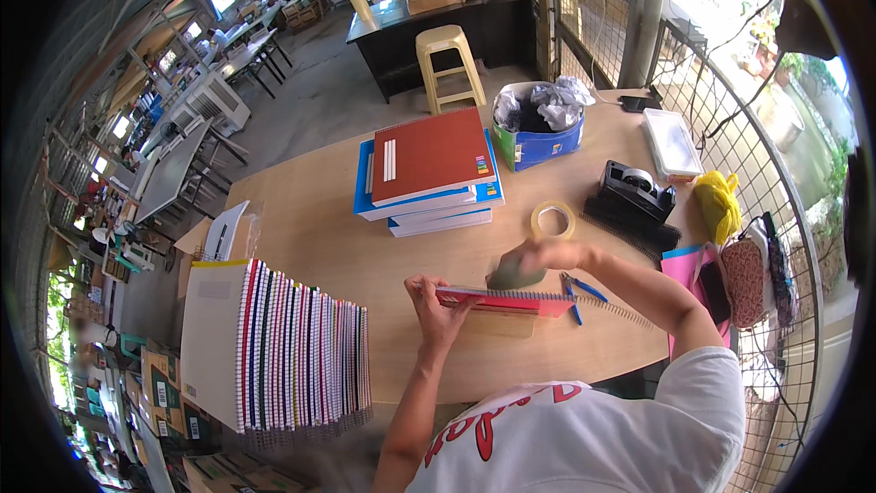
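A red notebook (547, 307) stands on its edge near the front of the table, with a spiral coil (610, 309) along its top that runs out past its right end. My left hand (431, 306) grips the notebook's left end between fingers and thumb. Just above the coil, my right hand (540, 256) is closed around a grey-green block-like thing (513, 276). Motion blurs that hand, so the exact kind of thing does not show. Blue-handled pliers (584, 290) lie beside the notebook's right end, behind the coil.
Many spiral notebooks (301, 347) form a long row at left. Behind are stacked books (429, 160) and a bin (544, 148) of crumpled wrapping. At right lie a tape roll (553, 220), a black tape dispenser (636, 190), loose black coils (630, 236) and yellow twine (717, 207).
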A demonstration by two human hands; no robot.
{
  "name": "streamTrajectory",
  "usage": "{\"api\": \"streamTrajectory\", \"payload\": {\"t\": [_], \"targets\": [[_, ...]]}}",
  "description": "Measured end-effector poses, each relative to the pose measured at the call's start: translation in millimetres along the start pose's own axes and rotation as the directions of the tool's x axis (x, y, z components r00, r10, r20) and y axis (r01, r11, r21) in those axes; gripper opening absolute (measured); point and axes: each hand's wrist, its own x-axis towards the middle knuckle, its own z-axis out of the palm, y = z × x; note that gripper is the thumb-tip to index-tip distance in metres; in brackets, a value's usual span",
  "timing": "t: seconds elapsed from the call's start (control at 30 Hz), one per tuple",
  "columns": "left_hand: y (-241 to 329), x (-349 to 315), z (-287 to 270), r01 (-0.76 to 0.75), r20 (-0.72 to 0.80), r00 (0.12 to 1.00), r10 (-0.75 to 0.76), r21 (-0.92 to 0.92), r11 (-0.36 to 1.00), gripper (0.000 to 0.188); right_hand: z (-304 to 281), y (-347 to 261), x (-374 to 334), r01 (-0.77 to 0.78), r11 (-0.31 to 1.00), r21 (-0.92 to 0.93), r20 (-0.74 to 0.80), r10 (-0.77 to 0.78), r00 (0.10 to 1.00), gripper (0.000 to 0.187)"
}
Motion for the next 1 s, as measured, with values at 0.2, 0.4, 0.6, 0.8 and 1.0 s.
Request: {"api": "streamTrajectory", "payload": {"t": [0.2,0.4,0.6,0.8,1.0], "targets": [[0,1,-2,0.008,-0.009,1.000,-0.008,-0.037,0.999,0.077,-2,7,13,-0.042,0.995,-0.093,-0.135,0.029,0.990,0.051],[-7,1,0,-0.024,0.019,0.999,0.025,-0.041,0.999,0.081,-4,27,31,-0.022,0.970,0.243,-0.005,0.023,1.000,0.057],[-12,0,2,-0.047,-0.007,0.999,0.046,-0.094,0.995,0.085,3,6,42,-0.128,0.932,-0.340,-0.127,0.089,0.988,0.057],[-17,-2,4,-0.023,0.036,0.999,0.026,-0.083,0.996,0.092,-4,24,57,-0.106,0.969,-0.221,-0.128,0.079,0.989,0.060],[-25,-12,4,0.026,0.064,0.998,-0.021,-0.090,0.996,0.095,9,2,73,0.019,0.813,-0.582,0.056,0.017,0.998,0.068]]}}
